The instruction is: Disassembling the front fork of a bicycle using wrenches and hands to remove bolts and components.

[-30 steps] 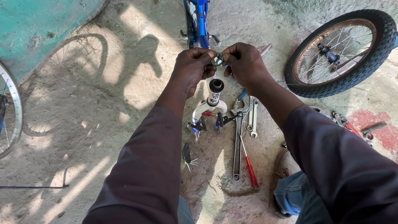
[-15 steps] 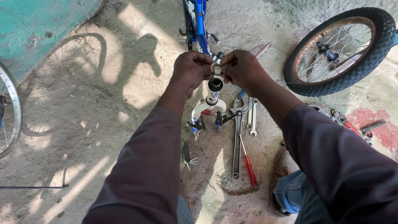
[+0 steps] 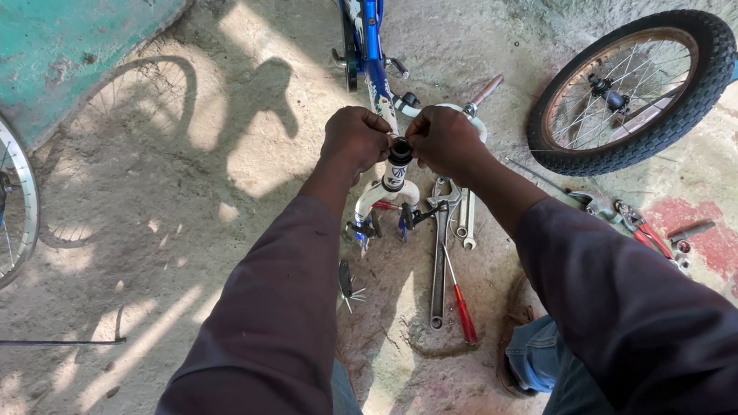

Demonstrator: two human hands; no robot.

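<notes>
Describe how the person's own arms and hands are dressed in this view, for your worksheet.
Both arms wear long, loose sleeves of dark maroon-brown cloth, the left sleeve and right sleeve reaching to the wrists. The left hand and right hand are bare: no gloves, and no watch or rings can be seen. The cloth is plain, with no visible markings.

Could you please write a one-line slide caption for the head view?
Both hands, left hand and right hand, grip a black ring atop a bicycle fork, wrenches below.
</notes>
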